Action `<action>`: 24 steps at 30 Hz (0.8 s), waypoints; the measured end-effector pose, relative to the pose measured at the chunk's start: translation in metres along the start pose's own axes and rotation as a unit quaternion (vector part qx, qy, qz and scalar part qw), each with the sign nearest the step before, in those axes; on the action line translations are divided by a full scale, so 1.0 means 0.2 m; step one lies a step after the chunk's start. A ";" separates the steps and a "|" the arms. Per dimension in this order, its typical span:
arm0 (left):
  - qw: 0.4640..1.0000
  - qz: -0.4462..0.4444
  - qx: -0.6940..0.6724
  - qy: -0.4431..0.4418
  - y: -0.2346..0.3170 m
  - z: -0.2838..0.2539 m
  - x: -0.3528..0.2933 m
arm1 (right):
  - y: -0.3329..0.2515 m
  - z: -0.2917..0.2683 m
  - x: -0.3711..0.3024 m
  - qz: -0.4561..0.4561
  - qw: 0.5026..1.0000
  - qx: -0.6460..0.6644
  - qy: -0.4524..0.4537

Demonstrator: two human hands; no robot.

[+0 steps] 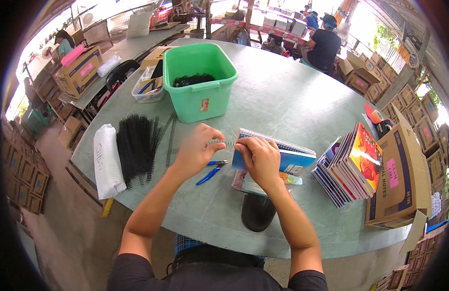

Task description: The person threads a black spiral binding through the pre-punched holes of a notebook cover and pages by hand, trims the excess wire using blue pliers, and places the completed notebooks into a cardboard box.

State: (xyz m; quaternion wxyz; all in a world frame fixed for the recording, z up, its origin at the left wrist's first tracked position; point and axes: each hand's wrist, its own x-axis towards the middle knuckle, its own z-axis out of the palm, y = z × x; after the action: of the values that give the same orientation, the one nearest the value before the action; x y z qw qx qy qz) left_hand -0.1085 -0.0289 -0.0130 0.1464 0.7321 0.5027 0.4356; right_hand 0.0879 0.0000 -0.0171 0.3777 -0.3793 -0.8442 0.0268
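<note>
My left hand [198, 149] is closed, pinching a thin dark spiral binding coil [229, 144] between thumb and fingers. The coil stretches across to my right hand [259, 157], which is closed on the near left end of a blue notebook [299, 161]. A row of holes runs along the notebook's upper edge; my right fingers hide where coil and edge meet. Just right of my left wrist lie blue-handled cutting pliers [210, 175]. Left of that hand, many black spiral coils [137, 145] are heaped on the table. Beneath the notebook, other flat items are partly covered.
A green bin [200, 105] holding black coils stands beyond my hands, beside a clear tray [148, 96]. A white wrapped bundle [107, 160] lies left. Stacked notebooks [348, 167] and an open carton [401, 177] stand right. A black rounded object [258, 213] lies nearest me.
</note>
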 end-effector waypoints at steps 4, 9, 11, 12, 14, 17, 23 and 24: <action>0.995 -0.017 0.036 -0.092 -0.09 -0.03 -0.01 | 0.00 0.01 0.01 0.063 0.997 0.045 0.004; 0.997 0.009 0.036 -0.074 0.00 0.00 0.04 | -0.02 0.00 0.02 0.058 0.996 0.062 0.019; 0.991 0.043 0.119 -0.054 0.00 0.01 0.04 | -0.02 -0.03 0.02 0.077 0.991 0.105 0.014; 0.980 0.076 0.183 0.002 0.03 0.07 0.01 | -0.03 -0.04 0.01 0.091 0.988 0.126 0.011; 0.991 0.005 0.133 -0.012 0.03 0.30 -0.15 | 0.00 -0.03 0.01 0.081 0.984 0.153 -0.035; 0.996 -0.017 0.064 -0.059 0.04 0.74 -0.42 | -0.01 -0.02 0.01 0.055 0.990 0.129 -0.002; 0.991 -0.043 -0.096 -0.088 0.17 0.40 -0.32 | 0.14 -0.20 -0.10 0.098 0.995 -0.032 0.006; 0.985 -0.118 -0.128 -0.007 0.25 0.23 -0.25 | 0.13 -0.21 -0.10 0.106 0.994 -0.029 0.007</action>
State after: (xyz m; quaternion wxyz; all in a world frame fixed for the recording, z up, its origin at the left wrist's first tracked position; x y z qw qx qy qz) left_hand -0.0470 -0.0836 -0.0313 0.2932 0.6460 0.5246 0.4707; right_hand 0.1405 -0.0041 -0.0076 0.3680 -0.4772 -0.7971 0.0393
